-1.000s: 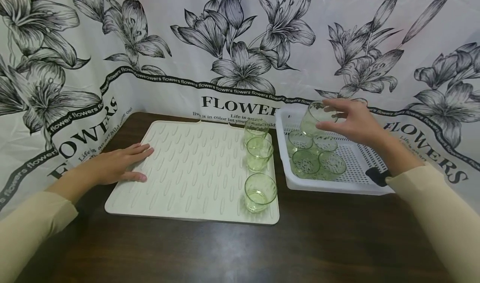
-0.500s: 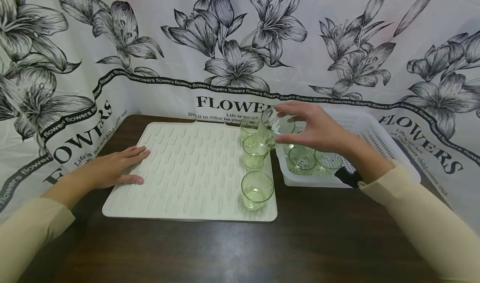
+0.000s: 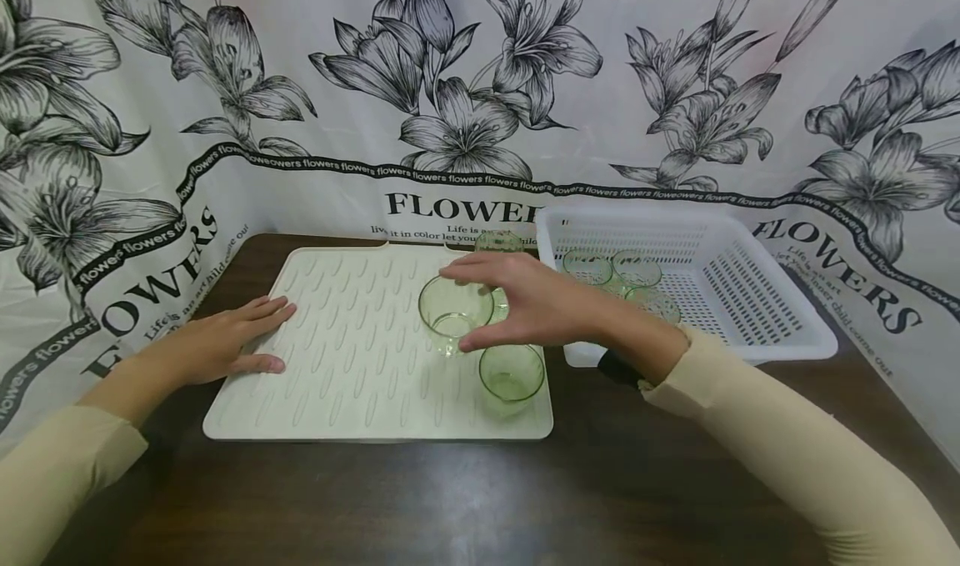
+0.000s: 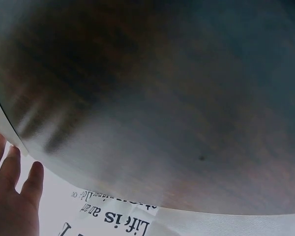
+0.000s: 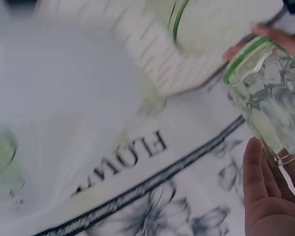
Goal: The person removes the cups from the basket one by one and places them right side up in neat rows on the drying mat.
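Observation:
My right hand (image 3: pixel 536 303) grips a clear green-tinted drinking glass (image 3: pixel 444 312) between thumb and fingers, over the right-centre of a cream ridged drying mat (image 3: pixel 337 341). In the right wrist view the glass (image 5: pixel 270 93) shows a green rim and faceted sides, the fingers at its lower part. Two more such glasses stand along the mat's right side: a front glass (image 3: pixel 512 378) and a back glass (image 3: pixel 498 241). A third between them is mostly hidden by the right hand. My left hand (image 3: pixel 217 341) rests on the mat's left edge, fingers extended.
Right of the mat, a white perforated plastic basket (image 3: pixel 795 352) holds several green glasses (image 3: pixel 637 268), partly covered by the right forearm. A dark wooden table (image 3: pixel 375 499) lies under everything. Flower-printed white cloth (image 3: pixel 375 132) hangs behind.
My right hand has carried the glass left, from above the basket, past the row of glasses, to over the mat. The left hand stays on the mat's edge.

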`<move>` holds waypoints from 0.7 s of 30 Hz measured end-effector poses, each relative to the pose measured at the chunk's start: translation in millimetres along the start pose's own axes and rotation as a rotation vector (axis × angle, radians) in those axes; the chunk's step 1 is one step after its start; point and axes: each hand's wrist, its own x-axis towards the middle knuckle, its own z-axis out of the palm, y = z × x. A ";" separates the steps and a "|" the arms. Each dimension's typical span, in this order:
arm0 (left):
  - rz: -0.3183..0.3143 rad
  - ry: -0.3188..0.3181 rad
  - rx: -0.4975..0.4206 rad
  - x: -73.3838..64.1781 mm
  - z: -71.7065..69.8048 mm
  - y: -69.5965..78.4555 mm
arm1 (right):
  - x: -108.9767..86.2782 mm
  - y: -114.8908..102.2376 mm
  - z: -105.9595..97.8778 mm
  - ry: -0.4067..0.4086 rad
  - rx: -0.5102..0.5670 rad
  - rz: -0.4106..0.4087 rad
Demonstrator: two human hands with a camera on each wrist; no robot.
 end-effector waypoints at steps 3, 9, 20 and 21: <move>0.010 0.008 -0.004 0.5 0.4 -0.5 | 6.1 -5.2 13.4 -0.061 -0.013 -0.017; 0.024 0.015 0.000 1.0 1.2 -3.1 | 11.7 -11.6 36.3 -0.169 -0.035 -0.034; 0.028 0.022 -0.012 -0.6 1.2 -2.4 | 13.2 -14.5 59.6 -0.243 -0.031 -0.050; 0.025 0.022 -0.011 -0.6 1.4 -2.7 | 13.2 -14.9 60.6 -0.248 -0.031 -0.048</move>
